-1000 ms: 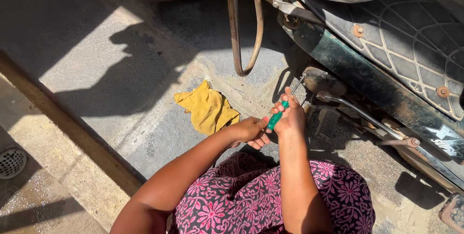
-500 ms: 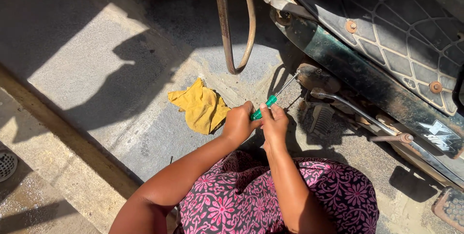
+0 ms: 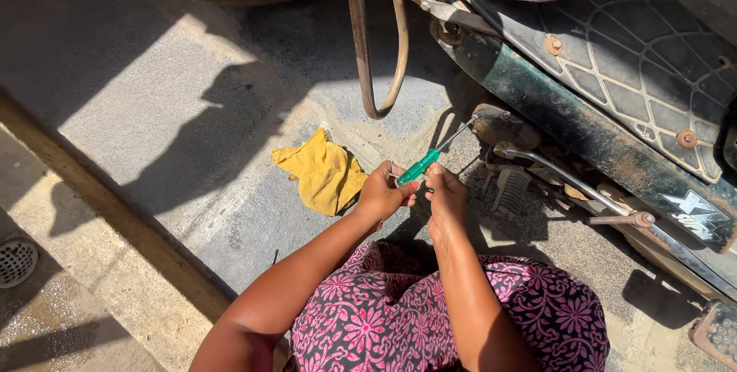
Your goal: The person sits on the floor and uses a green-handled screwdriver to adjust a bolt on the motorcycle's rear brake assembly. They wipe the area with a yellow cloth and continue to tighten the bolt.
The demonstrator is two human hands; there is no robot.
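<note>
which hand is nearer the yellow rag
Left. The left hand sits just right of the yellow rag, on the green screwdriver. The right hand is farther right, beyond the left one.

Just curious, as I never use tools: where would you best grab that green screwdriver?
By its green handle, probably from the near side, where the left hand and right hand meet it. The handle is thick; the thin metal shaft slants up and away toward the motorbike.
</note>
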